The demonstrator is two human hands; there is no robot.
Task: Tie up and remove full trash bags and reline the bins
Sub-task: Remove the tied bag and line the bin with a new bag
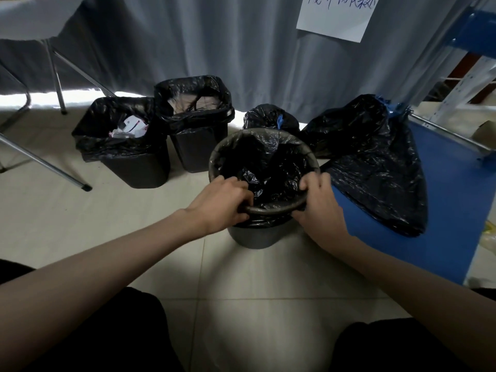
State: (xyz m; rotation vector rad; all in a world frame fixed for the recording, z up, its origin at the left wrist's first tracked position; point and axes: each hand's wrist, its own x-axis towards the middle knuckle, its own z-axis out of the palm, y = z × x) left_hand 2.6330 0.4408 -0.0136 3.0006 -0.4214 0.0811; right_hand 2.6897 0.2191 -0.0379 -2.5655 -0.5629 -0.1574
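Note:
A round grey bin (pixel 255 237) stands on the floor right in front of me, lined with a black bag (pixel 268 162). A dark ring (pixel 271 209) lies over the bag at the bin's rim. My left hand (pixel 222 202) grips the ring at its near left, fingers curled over it. My right hand (pixel 319 205) grips the ring at its near right. Two tied black bags lie behind: a small one (pixel 268 116) with a blue tie and a large one (pixel 375 162) on the right.
Two square black bins, one (pixel 134 167) with paper waste, the other (pixel 196 149) lined and holding waste, stand to the left. Metal chair legs (pixel 53 167) cross the far left. A blue mat (pixel 442 205) and blue shelving (pixel 472 49) lie right; a grey curtain (pixel 214 44) hangs behind.

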